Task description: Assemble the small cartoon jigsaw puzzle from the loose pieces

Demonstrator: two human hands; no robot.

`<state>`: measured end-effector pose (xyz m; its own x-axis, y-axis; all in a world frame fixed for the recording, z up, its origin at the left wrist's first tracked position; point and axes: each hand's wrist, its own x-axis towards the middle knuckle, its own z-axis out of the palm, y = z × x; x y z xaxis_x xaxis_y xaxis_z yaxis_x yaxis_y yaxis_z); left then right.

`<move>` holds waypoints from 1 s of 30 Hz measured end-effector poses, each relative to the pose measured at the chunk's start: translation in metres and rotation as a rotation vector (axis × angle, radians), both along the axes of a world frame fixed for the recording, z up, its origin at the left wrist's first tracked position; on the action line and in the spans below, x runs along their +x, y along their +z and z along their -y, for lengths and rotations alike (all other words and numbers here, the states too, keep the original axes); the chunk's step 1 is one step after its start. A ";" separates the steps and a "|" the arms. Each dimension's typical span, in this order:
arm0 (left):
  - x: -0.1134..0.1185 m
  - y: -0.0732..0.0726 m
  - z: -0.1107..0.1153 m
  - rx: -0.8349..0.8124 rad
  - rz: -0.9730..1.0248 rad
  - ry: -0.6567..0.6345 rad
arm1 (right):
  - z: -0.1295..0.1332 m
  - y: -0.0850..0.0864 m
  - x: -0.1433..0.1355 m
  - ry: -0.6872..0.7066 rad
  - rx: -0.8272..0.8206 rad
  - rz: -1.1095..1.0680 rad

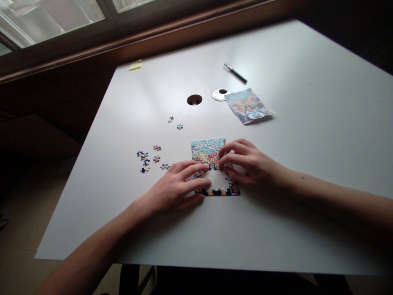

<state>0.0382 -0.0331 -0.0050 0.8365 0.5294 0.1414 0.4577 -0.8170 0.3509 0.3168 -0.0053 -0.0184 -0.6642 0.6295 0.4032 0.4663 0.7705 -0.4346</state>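
A partly assembled jigsaw puzzle (207, 147) lies on the white table, its upper part and border joined around a bare gap in the lower middle. My left hand (179, 184) rests with fingers spread over the puzzle's left side. From the right, my right hand (248, 162) reaches in with fingers curled and tips close together on a puzzle piece at the gap's upper right edge; the fingers hide most of that piece. Several loose puzzle pieces (143, 155) lie to the left. Farther back are two more, a dark piece (170, 119) and a light blue piece (179, 126).
Behind the puzzle, a creased picture sheet (248, 104) overlaps a round metal cover (218, 95). Beside it is a round hole (194, 98) in the table (294, 102). A black pen (236, 73) and a yellow sticky note (135, 65) lie toward the far edge, near the window.
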 end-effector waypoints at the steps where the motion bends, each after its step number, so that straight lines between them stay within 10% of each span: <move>1: 0.000 0.000 0.000 0.000 0.000 0.000 | 0.000 0.000 0.000 0.000 0.000 0.002; 30: 0.001 0.001 0.000 -0.008 0.005 0.001 | 0.000 0.001 0.000 -0.002 -0.009 0.000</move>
<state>0.0387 -0.0327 -0.0043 0.8354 0.5312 0.1413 0.4568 -0.8138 0.3592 0.3167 -0.0053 -0.0173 -0.6629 0.6340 0.3981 0.4675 0.7659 -0.4414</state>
